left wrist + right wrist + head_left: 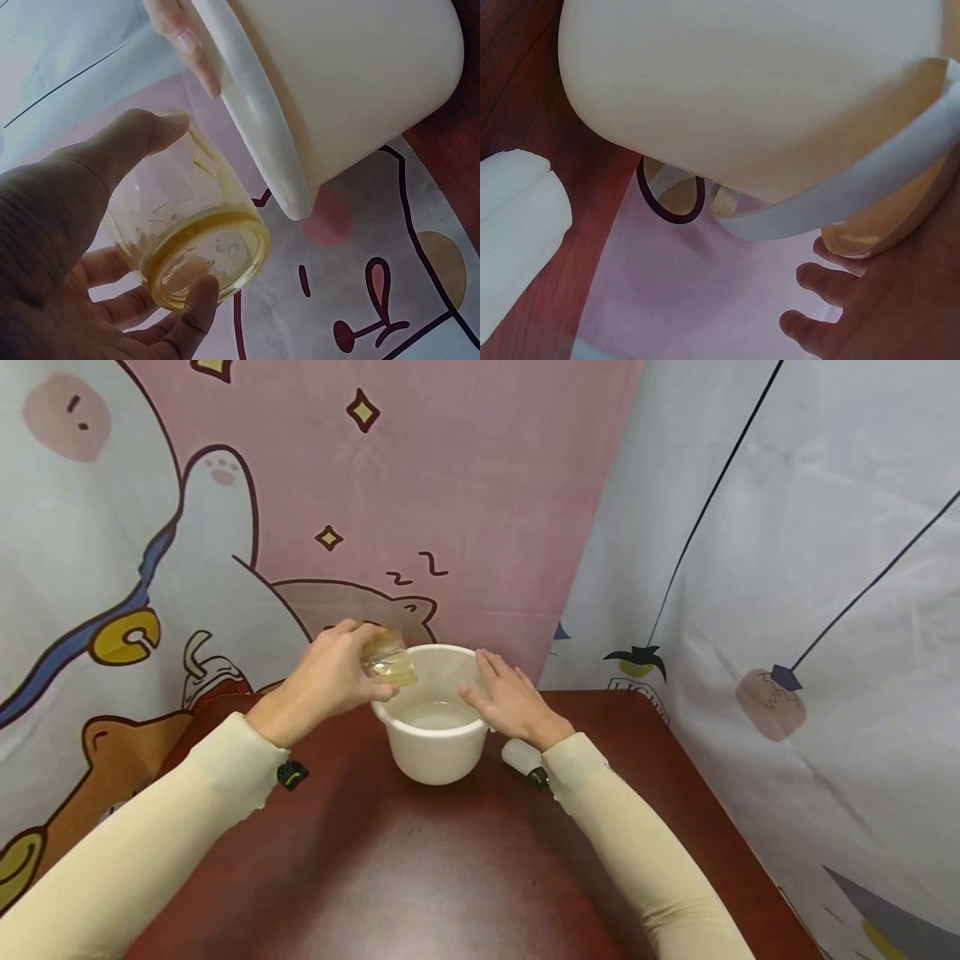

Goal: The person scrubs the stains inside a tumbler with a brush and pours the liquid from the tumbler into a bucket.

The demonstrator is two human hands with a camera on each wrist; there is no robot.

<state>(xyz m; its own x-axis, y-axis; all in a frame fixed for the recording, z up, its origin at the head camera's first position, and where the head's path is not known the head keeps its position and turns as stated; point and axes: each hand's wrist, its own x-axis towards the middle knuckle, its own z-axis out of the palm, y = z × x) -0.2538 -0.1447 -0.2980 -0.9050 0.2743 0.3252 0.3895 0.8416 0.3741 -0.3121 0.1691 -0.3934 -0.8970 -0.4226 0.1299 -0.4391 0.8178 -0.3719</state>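
Observation:
My left hand (pixel 330 672) grips an amber-tinted clear glass cup (pixel 387 662), tilted over the left side of a cream plastic basin (pixel 437 756). In the left wrist view, the thumb lies along the side of the cup (pixel 199 217) and the other fingers curl round it, near its thick base. My right hand (pixel 517 702) rests at the basin's right rim with its fingers extended; in the right wrist view those fingers (pixel 821 285) are beside the rim, loosely bent. Clear liquid appears to lie in the basin's bottom. Whether anything flows from the cup I cannot tell.
A small white rounded object (pixel 520 755) lies on the dark red table (pixel 420 877), right of the basin and close to the right wrist. Printed cloth (pixel 487 485) hangs behind the table, and more cloth (pixel 825 610) hangs along the right side.

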